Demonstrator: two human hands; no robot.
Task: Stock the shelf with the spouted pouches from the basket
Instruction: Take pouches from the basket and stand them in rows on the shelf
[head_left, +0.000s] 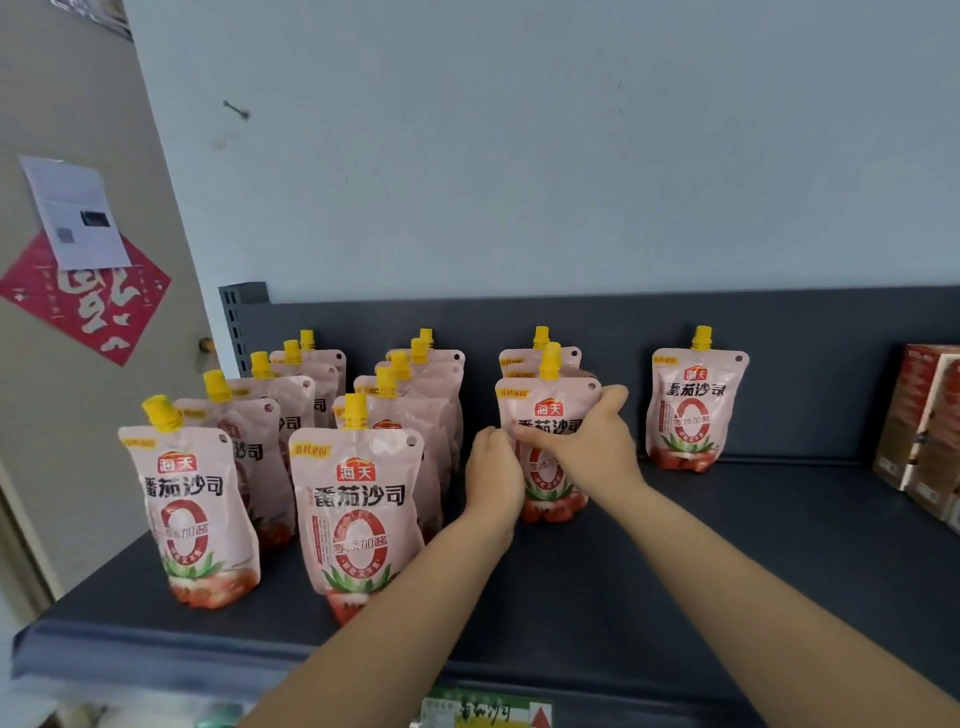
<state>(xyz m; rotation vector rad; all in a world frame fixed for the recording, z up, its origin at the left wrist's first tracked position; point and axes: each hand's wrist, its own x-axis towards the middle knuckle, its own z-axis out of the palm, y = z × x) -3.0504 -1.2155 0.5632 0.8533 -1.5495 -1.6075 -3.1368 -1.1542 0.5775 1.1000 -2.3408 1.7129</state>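
Head cam: both hands on the front pouch (545, 410) of the third row, standing upright on the matte dark-grey shelf (675, 545). Left hand (491, 470) curled against its left edge, right hand (587, 441) wrapped round the right edge with the thumb laid across the printed front, so pinched from both sides. Glossy pink film, flat face, plump rounded bottom, ribbed yellow screw cap at one top corner and a small punched hole at the other. More of the same tucked right behind it.

Off to the left, two longer rows of pouches (358, 499) running front to back, slightly crinkled and shiny. Off to the right, a lone pouch (693, 410) upright against the back panel, well apart from the held one. At the far right edge, boxy brown-red cartons (919, 415). On the beige door at left, a red paper diamond (88, 301) with a white sheet (75, 213) overlapping its top. Green-and-white price label (483, 709) on the shelf lip, too blurry to read.
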